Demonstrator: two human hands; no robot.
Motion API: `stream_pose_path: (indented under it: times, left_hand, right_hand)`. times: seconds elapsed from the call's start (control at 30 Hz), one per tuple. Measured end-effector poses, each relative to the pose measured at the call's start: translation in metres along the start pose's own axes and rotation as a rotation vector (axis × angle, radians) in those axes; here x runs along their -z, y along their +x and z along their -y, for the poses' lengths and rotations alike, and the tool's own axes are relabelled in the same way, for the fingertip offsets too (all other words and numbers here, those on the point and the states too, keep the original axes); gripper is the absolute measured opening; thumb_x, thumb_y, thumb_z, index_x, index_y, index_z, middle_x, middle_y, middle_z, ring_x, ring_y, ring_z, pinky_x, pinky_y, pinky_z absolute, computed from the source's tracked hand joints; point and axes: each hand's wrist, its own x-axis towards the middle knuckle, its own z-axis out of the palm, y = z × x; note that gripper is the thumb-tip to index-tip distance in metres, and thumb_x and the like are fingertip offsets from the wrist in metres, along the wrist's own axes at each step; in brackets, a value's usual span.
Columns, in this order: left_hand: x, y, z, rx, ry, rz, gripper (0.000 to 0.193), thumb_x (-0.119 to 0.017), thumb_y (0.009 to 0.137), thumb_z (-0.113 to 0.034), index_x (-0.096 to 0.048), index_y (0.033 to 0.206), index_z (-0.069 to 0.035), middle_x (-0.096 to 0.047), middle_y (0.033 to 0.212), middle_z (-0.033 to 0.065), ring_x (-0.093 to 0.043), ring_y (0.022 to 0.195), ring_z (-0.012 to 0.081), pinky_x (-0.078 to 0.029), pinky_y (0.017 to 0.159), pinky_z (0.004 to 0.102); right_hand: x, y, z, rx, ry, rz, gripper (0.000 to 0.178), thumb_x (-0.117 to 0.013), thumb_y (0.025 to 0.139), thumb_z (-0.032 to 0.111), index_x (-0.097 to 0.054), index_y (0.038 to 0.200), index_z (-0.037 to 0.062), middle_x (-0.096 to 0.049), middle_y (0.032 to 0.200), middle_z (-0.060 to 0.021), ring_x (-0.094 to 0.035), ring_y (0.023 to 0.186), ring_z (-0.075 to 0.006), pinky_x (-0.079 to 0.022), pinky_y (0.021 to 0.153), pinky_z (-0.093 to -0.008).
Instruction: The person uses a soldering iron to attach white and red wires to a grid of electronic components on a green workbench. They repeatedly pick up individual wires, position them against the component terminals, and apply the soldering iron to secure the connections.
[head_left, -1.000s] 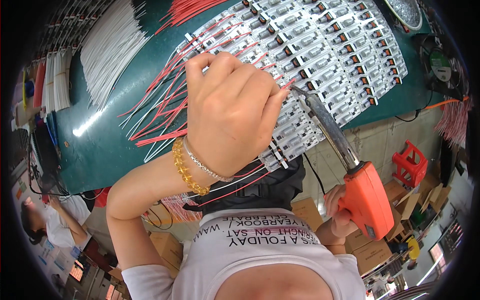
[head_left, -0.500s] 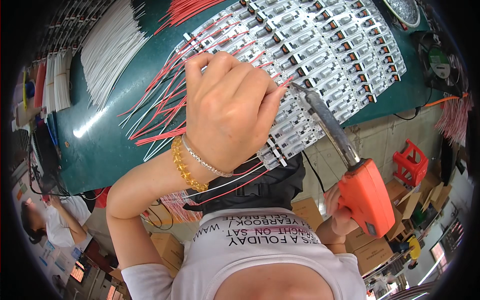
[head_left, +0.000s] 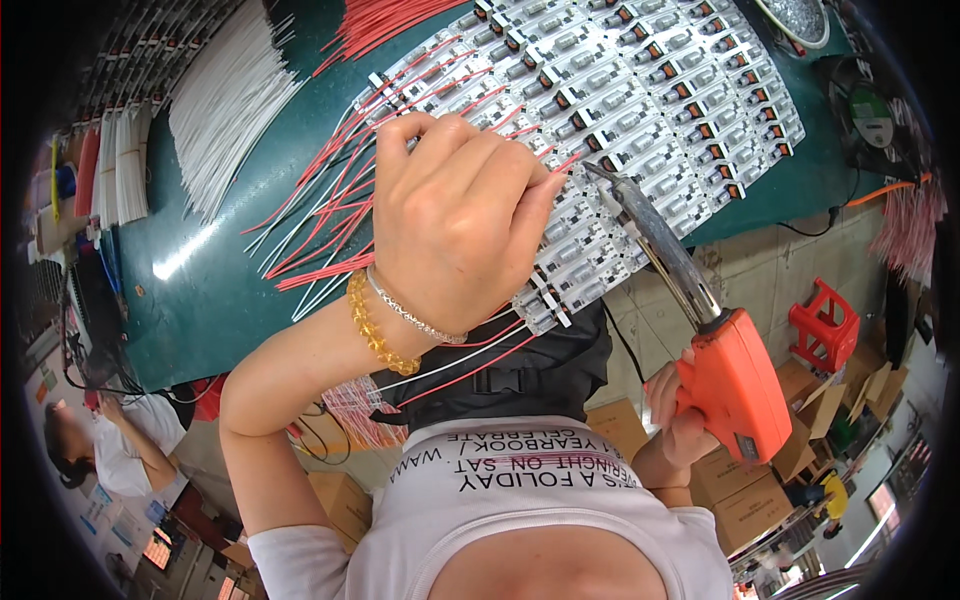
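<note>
My left hand (head_left: 455, 220) is over the near left part of a panel of white circuit boards (head_left: 650, 145). Its thumb and forefinger pinch a thin red wire (head_left: 569, 162), whose end sticks out to the right just above a board. Held in my right hand (head_left: 678, 425) is a red soldering gun (head_left: 742, 385), pointing up and left. Its dark tip is close to the wire's end; whether they touch I cannot tell. Several red and white wires (head_left: 325, 215) trail leftward from the boards, partly hidden by my left hand.
White wires (head_left: 225, 120) and red wires (head_left: 390, 25) lie in bundles on the green table (head_left: 190, 330). A round container (head_left: 800, 22) sits at the far right, near a black device (head_left: 868, 115). A red stool (head_left: 824, 325) and cardboard boxes (head_left: 735, 495) stand on the floor. Another person (head_left: 130, 445) is at left.
The view has shifted slightly. My left hand keeps its pinch on the red wire, and the soldering gun's tip stays close to the wire's end, with hardly any movement.
</note>
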Motion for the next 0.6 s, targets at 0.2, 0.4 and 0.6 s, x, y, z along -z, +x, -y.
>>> stream_pose_path:
  times: [0.2,0.4,0.6]
  left_hand:
    - [0.015,0.006,0.000,-0.039,-0.015,-0.061,0.013,-0.077,0.071,-0.003,-0.065,0.071,-0.008,-0.061,0.066,0.0007,-0.054,0.064,0.0182,-0.038,0.077,0.0329]
    - [0.002,-0.006,-0.019,0.116,-0.065,0.010,0.013,-0.077,0.073,-0.005,-0.064,0.070,-0.008,-0.055,0.063,-0.0002,-0.050,0.062,0.0183,-0.034,0.074,0.0329]
    - [-0.006,-0.008,-0.018,0.088,-0.023,-0.015,0.014,-0.077,0.073,-0.006,-0.064,0.071,-0.009,-0.056,0.064,-0.0006,-0.050,0.064,0.0188,-0.035,0.077,0.0342]
  right_hand:
    - [0.006,-0.005,0.001,-0.006,0.029,-0.002,0.078,-0.061,0.087,0.056,-0.047,0.127,-0.0090,-0.043,0.050,0.0038,-0.041,0.040,-0.0086,-0.038,0.044,-0.0252]
    - [0.015,-0.014,0.001,-0.002,0.008,0.030,0.077,-0.059,0.089,0.057,-0.046,0.128,-0.0085,-0.043,0.050,0.0039,-0.041,0.040,-0.0088,-0.037,0.044,-0.0253]
    - [0.024,-0.022,-0.007,0.064,-0.148,0.015,0.076,-0.060,0.088,0.058,-0.048,0.124,-0.0081,-0.043,0.050,0.0037,-0.041,0.041,-0.0092,-0.037,0.044,-0.0255]
